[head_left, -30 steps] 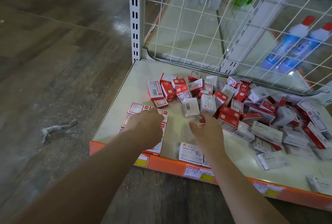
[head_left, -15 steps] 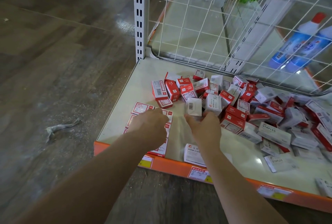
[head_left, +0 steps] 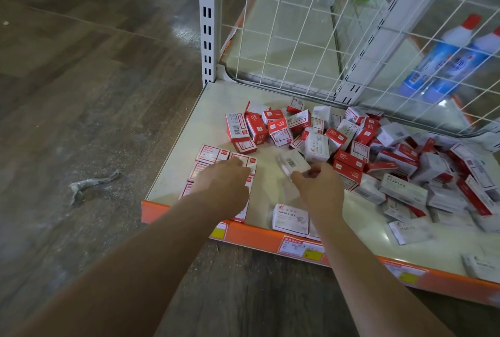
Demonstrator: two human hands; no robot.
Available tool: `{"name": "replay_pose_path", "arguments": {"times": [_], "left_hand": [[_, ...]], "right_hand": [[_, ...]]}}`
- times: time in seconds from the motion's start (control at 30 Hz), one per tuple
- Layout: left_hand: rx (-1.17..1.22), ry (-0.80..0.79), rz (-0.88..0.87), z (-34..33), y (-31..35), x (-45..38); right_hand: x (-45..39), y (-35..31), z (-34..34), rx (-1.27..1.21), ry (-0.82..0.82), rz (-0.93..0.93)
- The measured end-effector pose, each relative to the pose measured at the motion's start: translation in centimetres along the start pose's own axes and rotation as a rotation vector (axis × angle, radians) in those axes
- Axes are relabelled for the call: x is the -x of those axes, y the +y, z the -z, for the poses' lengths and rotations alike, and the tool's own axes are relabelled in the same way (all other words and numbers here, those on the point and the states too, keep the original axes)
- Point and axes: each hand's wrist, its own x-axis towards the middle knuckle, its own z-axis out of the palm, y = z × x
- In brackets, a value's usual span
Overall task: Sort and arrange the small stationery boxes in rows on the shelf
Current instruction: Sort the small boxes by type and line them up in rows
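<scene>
Nearest, the orange front lip (head_left: pixel 254 234) of the shelf (head_left: pixel 173 171) carries price tags, and a white paper-clip box (head_left: pixel 290 219) lies flat just behind it, below the right wrist. The right hand (head_left: pixel 319 188) forms a grip that pinches a small white barcoded box (head_left: pixel 293 163) at its near edge; the box is blurred and tilted, and whether it rests on the shelf or is lifted cannot be told. To the left of that grip, the left hand (head_left: pixel 223 188) rests palm down on rows of flat red-and-white boxes (head_left: pixel 212 153), hiding most of them; its fingertips are bent over the farthest row, and how firmly they hold is unclear. Beyond and to the right of both hands sprawls a jumbled pile of red and white boxes (head_left: pixel 378 152), running off the right edge. Farthest, a white wire grid (head_left: pixel 297 39) backs the shelf, with two blue bottles (head_left: pixel 443 58) blurred behind it.
</scene>
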Motion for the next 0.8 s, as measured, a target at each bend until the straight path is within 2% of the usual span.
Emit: {"name": "replay_pose_path", "arguments": {"times": [0.1,0.23,0.33,0.63,0.8], "left_hand": [[0.079,0.002,0.028,0.0,0.6,0.4],[0.172,0.113,0.017,0.2,2.0,1.1],[0.298,0.125,0.074,0.4,3.1,1.3],[0.861,0.072,0.184,0.4,5.0,1.5],[0.902,-0.042,0.169,0.3,5.9,1.7]], "right_hand": [[0.5,0.1,1.5,-0.003,-0.008,0.051],[1.4,0.5,3.8,-0.064,-0.016,0.149],[2.0,0.9,5.3,-0.076,-0.046,0.226],[4.1,2.3,7.9,-0.083,-0.160,0.370],[4.6,2.7,8.0,-0.067,-0.195,0.415]]}}
